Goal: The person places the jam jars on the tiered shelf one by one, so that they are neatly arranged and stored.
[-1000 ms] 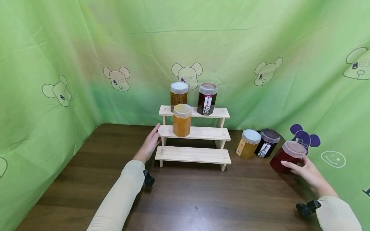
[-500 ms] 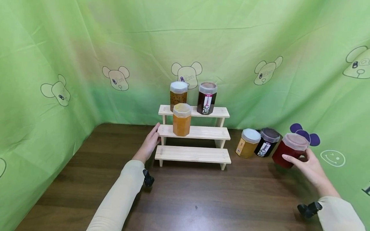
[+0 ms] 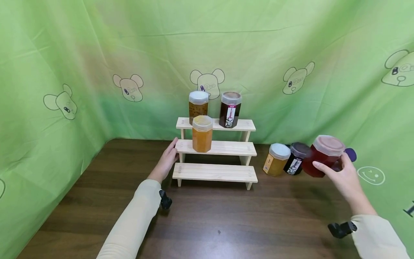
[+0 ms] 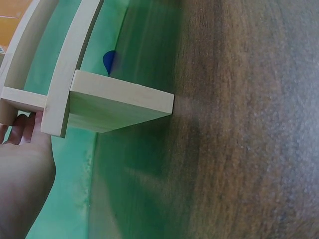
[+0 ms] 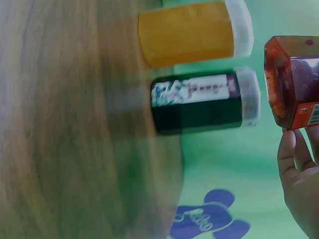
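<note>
I see the right hand [image 3: 345, 180] grasping a dark-red faceted plastic jar [image 3: 321, 154] above the brown wooden table [image 3: 233, 219] (fingers partly hidden); the left hand [image 3: 166, 162] touches the pale wooden tiered stand [image 3: 232, 148], grip unclear.

On the table [image 3: 207, 219], two jars [image 3: 275, 163] stand right of the stepped rack [image 3: 215, 172].

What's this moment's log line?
left hand: touching wooden stand | right hand: holding red jar aloft | middle step: orange jar

Forward-down head view, 2 wrist close-ups
</note>
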`<state>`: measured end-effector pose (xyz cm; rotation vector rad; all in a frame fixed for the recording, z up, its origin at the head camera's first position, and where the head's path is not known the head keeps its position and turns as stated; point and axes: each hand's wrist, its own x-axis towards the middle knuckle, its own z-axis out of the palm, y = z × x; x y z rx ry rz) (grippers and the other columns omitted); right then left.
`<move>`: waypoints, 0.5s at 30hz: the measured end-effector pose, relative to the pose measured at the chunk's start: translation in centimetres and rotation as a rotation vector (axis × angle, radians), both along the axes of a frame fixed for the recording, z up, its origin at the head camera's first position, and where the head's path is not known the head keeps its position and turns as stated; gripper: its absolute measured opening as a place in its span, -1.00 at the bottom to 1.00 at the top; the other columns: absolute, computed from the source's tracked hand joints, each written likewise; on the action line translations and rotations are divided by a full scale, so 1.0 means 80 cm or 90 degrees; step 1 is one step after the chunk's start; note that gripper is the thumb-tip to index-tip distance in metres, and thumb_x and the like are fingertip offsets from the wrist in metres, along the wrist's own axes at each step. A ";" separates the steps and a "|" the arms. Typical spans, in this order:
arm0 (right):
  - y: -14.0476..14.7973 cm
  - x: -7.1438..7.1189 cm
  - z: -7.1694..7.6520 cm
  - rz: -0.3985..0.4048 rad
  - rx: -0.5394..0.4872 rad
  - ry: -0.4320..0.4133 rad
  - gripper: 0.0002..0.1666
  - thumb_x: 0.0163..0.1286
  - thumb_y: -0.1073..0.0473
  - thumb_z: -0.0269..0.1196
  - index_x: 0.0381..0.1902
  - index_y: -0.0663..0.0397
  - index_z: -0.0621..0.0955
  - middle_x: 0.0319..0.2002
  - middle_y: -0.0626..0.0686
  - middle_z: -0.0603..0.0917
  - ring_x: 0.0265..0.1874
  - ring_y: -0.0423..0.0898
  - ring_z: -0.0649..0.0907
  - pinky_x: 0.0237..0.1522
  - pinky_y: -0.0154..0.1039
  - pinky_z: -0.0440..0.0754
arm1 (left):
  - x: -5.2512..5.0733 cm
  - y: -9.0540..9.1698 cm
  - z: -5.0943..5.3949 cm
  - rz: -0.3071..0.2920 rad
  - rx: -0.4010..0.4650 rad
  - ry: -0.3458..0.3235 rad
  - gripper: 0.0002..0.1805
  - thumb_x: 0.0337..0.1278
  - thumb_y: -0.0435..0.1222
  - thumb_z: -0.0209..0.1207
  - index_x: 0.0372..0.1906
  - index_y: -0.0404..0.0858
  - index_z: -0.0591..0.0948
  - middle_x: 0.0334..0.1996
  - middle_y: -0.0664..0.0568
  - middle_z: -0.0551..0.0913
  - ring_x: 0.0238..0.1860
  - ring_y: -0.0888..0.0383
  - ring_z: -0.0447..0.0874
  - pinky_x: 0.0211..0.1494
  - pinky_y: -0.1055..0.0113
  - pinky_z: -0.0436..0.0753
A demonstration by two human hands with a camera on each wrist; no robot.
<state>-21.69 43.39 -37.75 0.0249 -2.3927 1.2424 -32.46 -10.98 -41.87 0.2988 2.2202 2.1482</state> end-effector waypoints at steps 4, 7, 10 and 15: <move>-0.017 -0.001 0.009 0.012 0.001 0.007 -0.23 0.33 0.17 0.38 0.40 -0.29 0.32 0.01 -0.35 0.44 -0.10 -0.44 0.48 -0.22 -0.64 0.45 | 0.000 0.000 -0.001 0.000 -0.003 -0.002 -0.37 0.53 -0.28 -0.34 0.63 -0.08 0.00 0.59 0.03 -0.05 0.53 0.07 0.02 0.52 0.09 0.19; -0.031 -0.004 0.014 0.028 0.000 0.022 -0.26 0.32 0.22 0.38 0.37 -0.28 0.34 0.00 -0.33 0.47 -0.11 -0.41 0.51 -0.21 -0.64 0.47 | 0.001 0.000 0.000 0.002 -0.003 -0.005 -0.37 0.52 -0.28 -0.33 0.63 -0.08 0.01 0.59 0.03 -0.04 0.53 0.07 0.02 0.52 0.09 0.19; -0.044 -0.009 0.018 0.047 -0.010 0.040 -0.24 0.31 0.26 0.37 0.38 -0.25 0.34 0.02 -0.32 0.48 -0.09 -0.39 0.53 -0.18 -0.63 0.48 | 0.001 0.001 0.001 0.004 -0.003 -0.007 -0.36 0.52 -0.28 -0.33 0.63 -0.08 0.01 0.59 0.04 -0.04 0.53 0.08 0.02 0.52 0.09 0.19; -0.065 -0.015 0.024 0.077 -0.021 0.051 -0.19 0.32 0.28 0.36 0.44 -0.21 0.32 0.04 -0.30 0.50 -0.07 -0.37 0.54 -0.14 -0.62 0.48 | 0.001 0.000 0.000 0.005 -0.001 -0.004 -0.36 0.52 -0.29 -0.33 0.63 -0.09 0.01 0.60 0.03 -0.05 0.53 0.06 0.02 0.52 0.09 0.18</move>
